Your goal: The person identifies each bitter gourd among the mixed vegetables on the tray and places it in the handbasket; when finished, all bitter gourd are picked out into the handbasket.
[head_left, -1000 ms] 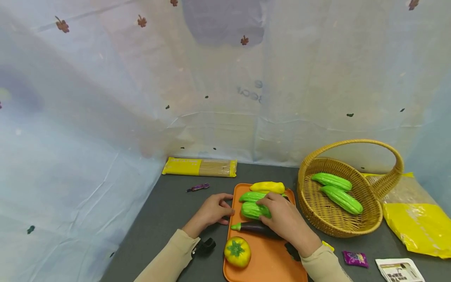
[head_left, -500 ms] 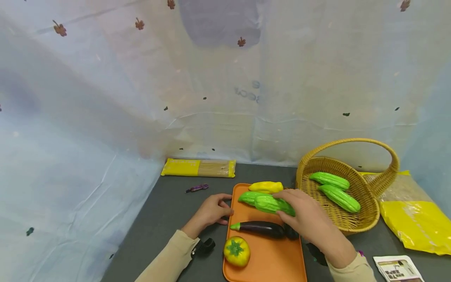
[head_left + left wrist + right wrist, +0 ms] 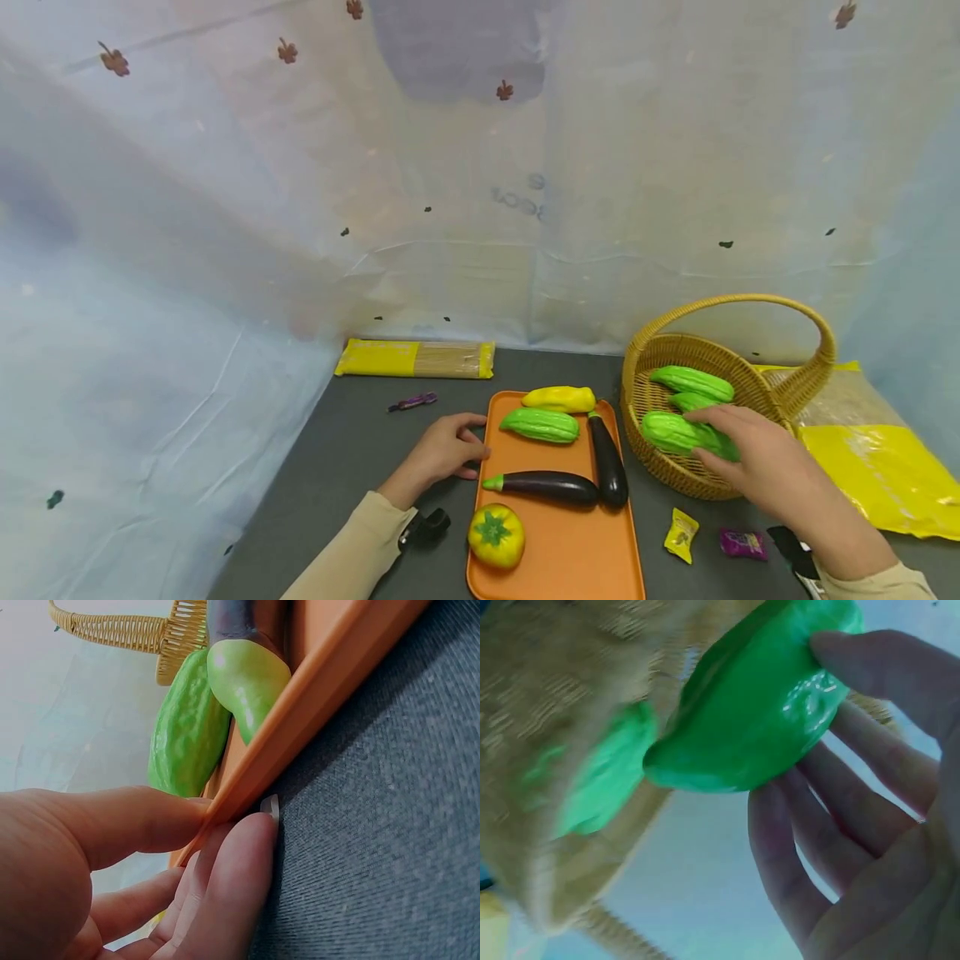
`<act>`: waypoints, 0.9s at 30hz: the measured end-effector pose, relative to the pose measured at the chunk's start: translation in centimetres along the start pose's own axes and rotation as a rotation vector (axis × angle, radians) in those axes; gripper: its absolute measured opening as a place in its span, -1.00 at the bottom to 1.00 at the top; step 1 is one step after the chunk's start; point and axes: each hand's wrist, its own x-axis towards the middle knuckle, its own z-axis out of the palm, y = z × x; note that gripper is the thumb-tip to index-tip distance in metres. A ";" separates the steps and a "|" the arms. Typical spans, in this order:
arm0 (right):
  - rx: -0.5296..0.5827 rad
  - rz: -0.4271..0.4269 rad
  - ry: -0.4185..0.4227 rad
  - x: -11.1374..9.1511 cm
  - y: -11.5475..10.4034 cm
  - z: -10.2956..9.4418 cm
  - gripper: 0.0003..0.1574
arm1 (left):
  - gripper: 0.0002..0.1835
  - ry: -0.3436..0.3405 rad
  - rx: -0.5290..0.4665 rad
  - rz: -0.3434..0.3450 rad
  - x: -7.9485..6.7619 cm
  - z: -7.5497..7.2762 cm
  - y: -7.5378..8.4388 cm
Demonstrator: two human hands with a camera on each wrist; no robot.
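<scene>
My right hand grips a green bitter melon between thumb and fingers, over the wicker basket. Under it in the basket lie two more bitter melons, the farther one in fuller view. The left wrist view shows my left hand pinching the rim of the orange tray, thumb and fingers on either side. On the tray are another bitter melon, a long yellow pepper, two dark eggplants, one lying crosswise and one lengthwise, and a round yellow fruit with a green calyx.
Behind the tray lies a yellow noodle packet, with a thin purple wrapper before it. Right of the tray are a yellow sweet and a purple sweet. A yellow bag lies beyond the basket, whose handle arches up.
My right hand has lifted one bitter melon off the tray and carried it right, over the basket. The lengthwise eggplant and the sweets are uncovered. My left hand stays at the tray's edge.
</scene>
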 end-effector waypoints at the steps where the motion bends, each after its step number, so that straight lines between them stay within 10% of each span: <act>1: -0.002 0.012 -0.021 0.0 0.5 0.2 -0.44 | -0.34 0.000 -0.001 -0.001 0.0 -0.1 0.0; 9: 0.063 0.101 -0.192 0.3 3.7 2.1 -0.46 | -0.34 -0.004 0.000 -0.014 0.0 -0.2 0.0; 27: 0.111 0.117 -0.258 0.4 5.2 3.1 -0.50 | -0.35 -0.002 0.004 -0.014 0.0 -0.1 0.2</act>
